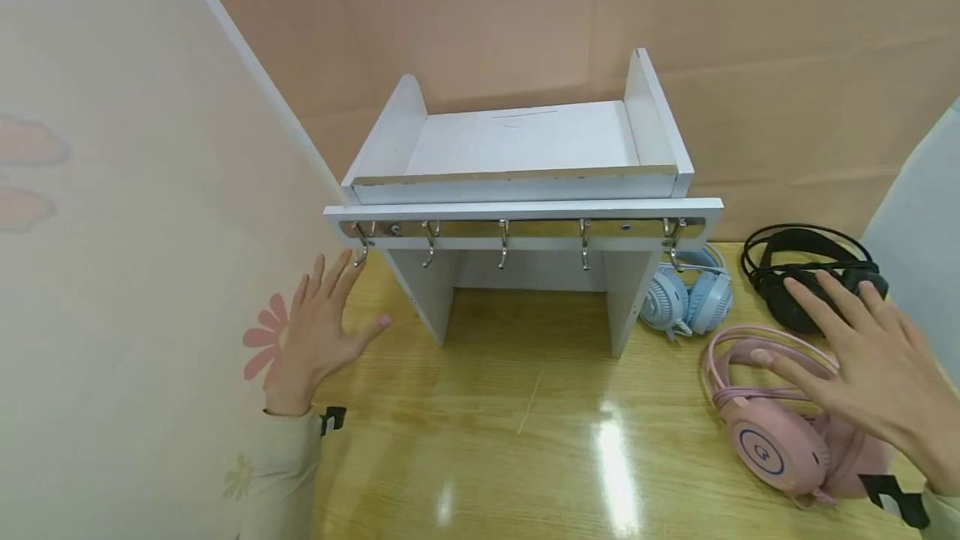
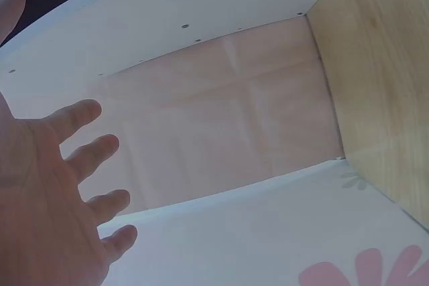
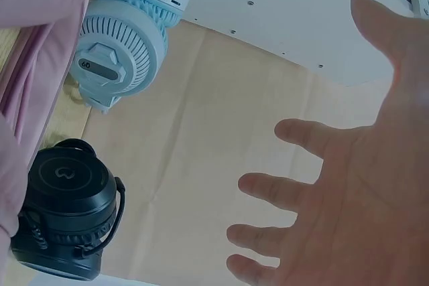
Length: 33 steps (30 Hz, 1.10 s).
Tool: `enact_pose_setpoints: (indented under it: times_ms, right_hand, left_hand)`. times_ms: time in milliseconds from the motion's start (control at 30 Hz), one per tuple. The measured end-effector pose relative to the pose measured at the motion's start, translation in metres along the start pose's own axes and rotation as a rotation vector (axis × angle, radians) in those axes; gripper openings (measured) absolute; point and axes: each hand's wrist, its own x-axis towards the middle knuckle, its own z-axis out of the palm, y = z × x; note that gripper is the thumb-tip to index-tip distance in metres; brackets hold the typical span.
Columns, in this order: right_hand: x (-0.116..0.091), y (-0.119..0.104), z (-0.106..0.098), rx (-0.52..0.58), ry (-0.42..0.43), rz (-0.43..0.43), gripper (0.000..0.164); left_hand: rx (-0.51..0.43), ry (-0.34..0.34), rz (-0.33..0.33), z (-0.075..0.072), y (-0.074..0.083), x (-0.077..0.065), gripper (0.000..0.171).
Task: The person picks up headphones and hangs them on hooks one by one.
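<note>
My left hand is spread with nothing in it, left of a white shelf unit that carries a row of metal hooks. On the other side, my right hand spreads its fingers above the pink headphones, overlapping them in the head view. Black headphones lie just beyond its fingertips. Light blue headphones rest beside the unit's right leg. In the right wrist view, the blue headphones and black headphones show apart from the spread fingers.
A white panel with flower prints stands along the left. Brown paper covers the back, and another pale panel is at the right. Beneath everything lies a glossy wooden tabletop.
</note>
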Motion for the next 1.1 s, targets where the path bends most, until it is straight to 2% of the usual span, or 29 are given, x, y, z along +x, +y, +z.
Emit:
enact_pose_setpoints:
  times_ms: [233,367,500,567,667,800,900,1100]
  right_hand:
    - [-0.004,0.002,0.001,0.033,0.008,0.015,0.105]
    - [-0.006,0.004,0.0,0.047,0.022,0.024,0.103]
    - [-0.011,0.008,0.001,0.045,0.048,0.019,0.099]
    - [-0.015,0.012,0.002,0.057,0.07,0.014,0.097]
    - [-0.022,0.016,0.003,0.06,0.077,0.031,0.097]
    - [-0.026,0.019,0.002,0.052,0.061,0.078,0.098]
    - [-0.026,0.02,0.001,0.038,0.046,0.094,0.097]
    - [-0.025,0.023,0.002,0.05,0.02,0.128,0.099]
  left_hand:
    - [-0.065,0.047,0.03,-0.012,0.001,0.009,0.092]
    - [-0.205,0.102,0.06,-0.018,-0.001,0.017,0.091]
    - [-0.385,0.18,0.175,-0.025,0.0,0.026,0.091]
    - [-0.438,0.208,0.242,-0.027,0.002,0.031,0.092]
    - [-0.458,0.218,0.278,-0.03,0.005,0.036,0.094]
    - [-0.466,0.222,0.232,-0.036,0.007,0.038,0.091]
    - [-0.487,0.249,0.229,-0.042,0.008,0.041,0.091]
    - [-0.511,0.324,0.302,-0.053,0.014,0.054,0.096]
